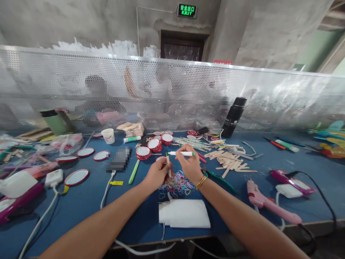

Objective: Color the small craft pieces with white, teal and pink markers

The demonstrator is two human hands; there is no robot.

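My left hand (156, 174) is closed around a wooden craft stick (168, 162), held upright with a green tip. In my right hand (190, 165) is a white marker with green ends (183, 153), gripped between thumb and fingers. The marker's green end points left, right beside the top of the stick; I cannot tell whether they touch. Below both hands lies a heap of coloured rubber bands (178, 184). A white cloth pouch (184, 213) rests nearer the table's front edge. Green-handled pliers (219, 180) lie just right of my right wrist, partly hidden.
Loose craft sticks (229, 160) are piled to the right. Red-rimmed round discs (154, 144) are stacked ahead. A pink glue gun (269, 203) lies front right, its cable trailing. A black bottle (234, 118) and a paper cup (108, 136) stand before the perforated metal divider (151, 90).
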